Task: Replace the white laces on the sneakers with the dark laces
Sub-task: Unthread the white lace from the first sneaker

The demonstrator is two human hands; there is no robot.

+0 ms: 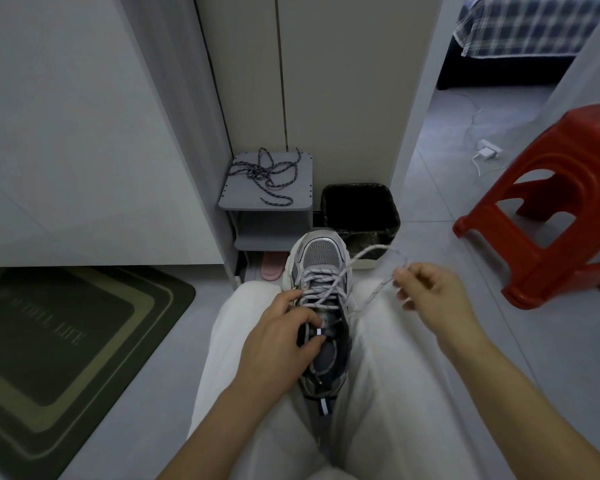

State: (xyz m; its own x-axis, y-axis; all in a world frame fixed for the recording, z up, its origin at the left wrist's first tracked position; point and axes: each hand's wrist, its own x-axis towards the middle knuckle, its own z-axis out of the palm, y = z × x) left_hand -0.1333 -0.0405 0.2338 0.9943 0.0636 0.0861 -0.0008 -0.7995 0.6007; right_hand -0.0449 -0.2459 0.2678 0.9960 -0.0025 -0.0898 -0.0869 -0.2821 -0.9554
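A grey sneaker (321,306) lies between my knees. My left hand (278,336) grips its tongue; my right hand (430,294) pinches the white lace (368,252). Dark laces (267,176) rest on a grey shelf (300,202) ahead.

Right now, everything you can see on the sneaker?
The sneaker is chunky: grey mesh toe, silver-grey overlays, white sole, dark heel collar with a striped pull tab. It sits sole-down between the person's thighs on white trousers, toe pointing away. The white lace is crossed through the front eyelets; one loosened end runs out to the right hand, which pinches it. The left hand grips the tongue area.
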